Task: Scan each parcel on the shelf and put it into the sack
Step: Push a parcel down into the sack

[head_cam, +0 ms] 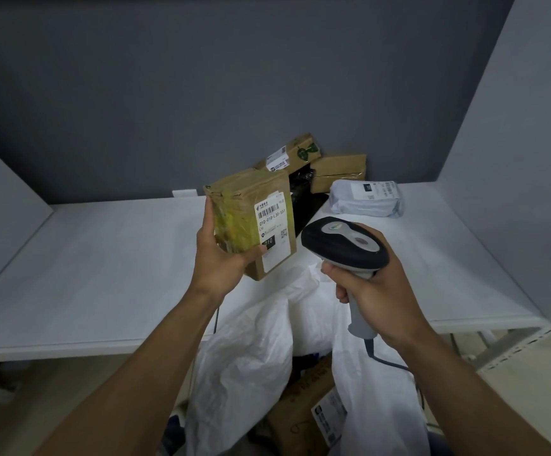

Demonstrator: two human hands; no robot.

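My left hand [219,250] grips a brown cardboard parcel [234,205] wrapped in yellowish tape, held upright above the shelf [103,258] with its white barcode label facing me. My right hand [371,284] holds a black and grey barcode scanner [344,245] by its handle, the head just right of the parcel's label. Below both hands the white sack [251,357] stands open, with a brown box [303,399] inside. At the back of the shelf lie two more brown boxes [295,153] [338,172], a black bag [303,192] and a grey poly mailer [366,199].
The white shelf has grey side walls left and right and a dark grey back wall. The scanner's cable [385,357] hangs down to the right of the sack. A metal rack edge [530,343] shows at the lower right.
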